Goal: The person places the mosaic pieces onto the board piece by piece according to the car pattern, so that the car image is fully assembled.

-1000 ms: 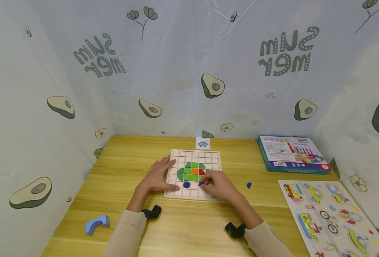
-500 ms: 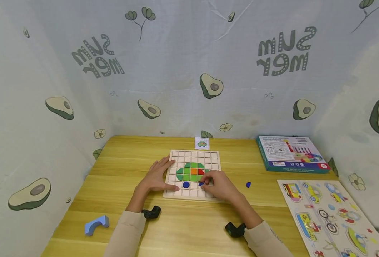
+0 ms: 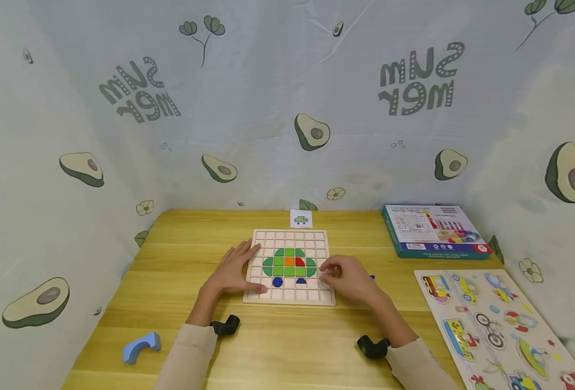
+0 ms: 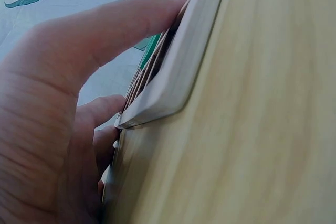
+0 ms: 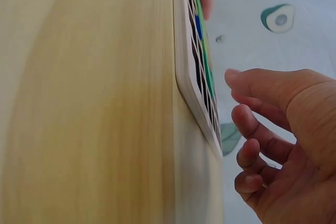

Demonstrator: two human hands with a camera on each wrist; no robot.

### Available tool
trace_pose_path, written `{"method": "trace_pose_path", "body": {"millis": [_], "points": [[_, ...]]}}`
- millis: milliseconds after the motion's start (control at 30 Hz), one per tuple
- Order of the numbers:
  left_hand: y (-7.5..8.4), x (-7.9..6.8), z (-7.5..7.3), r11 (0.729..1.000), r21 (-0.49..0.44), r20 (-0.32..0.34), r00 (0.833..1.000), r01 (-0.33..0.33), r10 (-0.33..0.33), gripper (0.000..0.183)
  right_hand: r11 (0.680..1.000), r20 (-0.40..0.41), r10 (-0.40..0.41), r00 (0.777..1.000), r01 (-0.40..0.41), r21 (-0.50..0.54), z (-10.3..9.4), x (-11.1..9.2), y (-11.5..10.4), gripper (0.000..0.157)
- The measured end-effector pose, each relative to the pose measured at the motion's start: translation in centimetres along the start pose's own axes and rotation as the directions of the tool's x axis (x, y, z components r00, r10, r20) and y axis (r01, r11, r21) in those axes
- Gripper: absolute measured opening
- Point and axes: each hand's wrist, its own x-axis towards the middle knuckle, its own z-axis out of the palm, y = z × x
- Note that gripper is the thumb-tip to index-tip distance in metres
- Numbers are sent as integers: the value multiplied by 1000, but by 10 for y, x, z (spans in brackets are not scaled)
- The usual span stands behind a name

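Observation:
A wooden grid board [image 3: 287, 297] lies on the table in the head view, with a car-like pattern of green, orange and red pieces set in it. Under the pattern sit a blue circle [image 3: 277, 282] and a blue half-circle [image 3: 301, 281], flat side down. My left hand [image 3: 231, 271] rests at the board's left side, thumb and fingertips on its edge. At the right edge hovers my right hand [image 3: 349, 277], fingers loosely bent and nothing between them in the right wrist view [image 5: 283, 140]. A loose blue piece [image 3: 372, 277] is mostly hidden behind it.
A small pattern card [image 3: 301, 219] lies behind the board. On the right are a boxed set [image 3: 435, 232] and a picture puzzle board [image 3: 492, 325]. A light blue arch block [image 3: 142, 347] stands at front left. Printed cloth surrounds the table [image 3: 277, 346].
My right hand has let go of the blue half-circle, which stays in the board, and has drawn back to the right. The left hand keeps its place. The head view has turned slightly.

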Motion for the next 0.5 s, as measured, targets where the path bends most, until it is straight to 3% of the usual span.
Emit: {"method": "trace_pose_path", "body": {"millis": [333,500], "points": [[-2,0,0,1000,-6,2,1000,8,-8,121,999,-93,-2,996,-2,-44,-28,-16,25,15],[-1,0,0,1000,-13,4,1000,5,-5,121,997,-118,49,992,-56,-61,-38,-25,39,19]]}}
